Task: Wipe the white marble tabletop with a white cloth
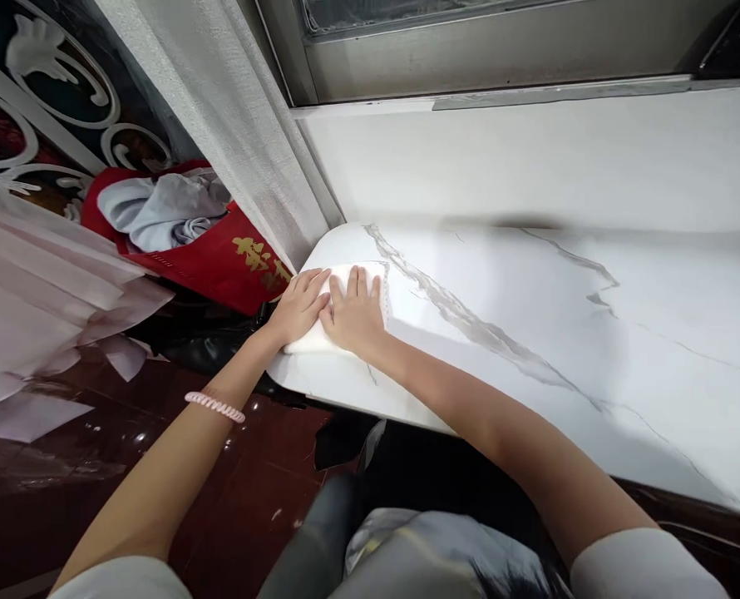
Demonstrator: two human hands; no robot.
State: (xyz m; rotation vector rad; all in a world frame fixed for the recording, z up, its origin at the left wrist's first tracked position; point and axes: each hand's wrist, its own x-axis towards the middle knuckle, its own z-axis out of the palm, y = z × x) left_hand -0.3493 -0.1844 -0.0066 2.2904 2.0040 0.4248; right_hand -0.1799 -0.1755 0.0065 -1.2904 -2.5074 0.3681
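Observation:
A white folded cloth (376, 287) lies at the left rounded end of a white marble sill (532, 333). My left hand (298, 306) rests flat on the cloth's left part, fingers stretched out. My right hand (354, 314) lies flat beside it on the same cloth, fingers spread and pointing away from me. The two hands touch at the thumbs. A pink coiled band (214, 407) circles my left wrist.
A grey curtain (239, 125) hangs just left of the sill's end. A red bag (220, 258) with grey cloth inside sits on the dark red floor (239, 499). Pale pink fabric (39, 291) lies at the far left. A window frame (500, 50) runs above.

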